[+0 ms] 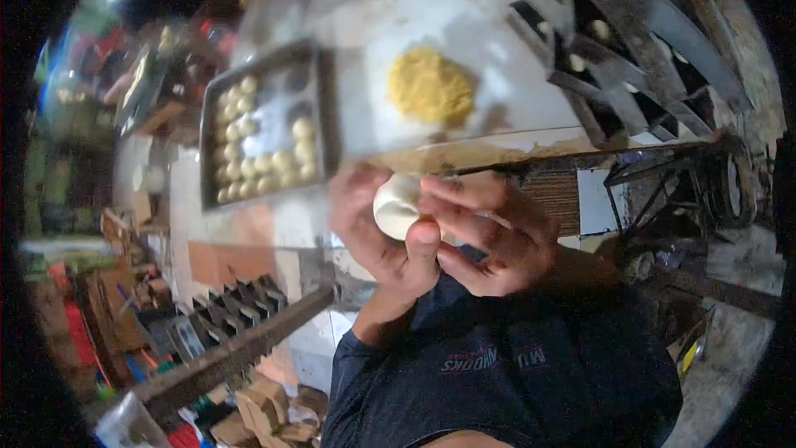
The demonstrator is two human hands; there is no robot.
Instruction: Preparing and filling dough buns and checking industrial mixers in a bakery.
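A smooth white dough ball (395, 209) is held up in front of my chest, just off the near edge of the table. My left hand (371, 236) cups it from the left and below, its fingers blurred. From the other side my right hand (495, 231) pinches the dough with thumb and fingertips, where a fold shows in its surface. Beyond the hands, a mound of yellow crumbly filling (429, 87) lies on the pale worktable (356, 120). To the left, a dark-rimmed tray (207, 145) carries rows of small round cream-coloured dough pieces (267, 164).
Dark metal loaf tins (580, 87), some with dough pieces inside, stand at the table's far right. More tins (232, 309) sit low at the left, beyond a wooden beam (240, 353). Cardboard boxes (261, 406) lie on the floor at lower left. A dark metal frame (663, 191) is at right.
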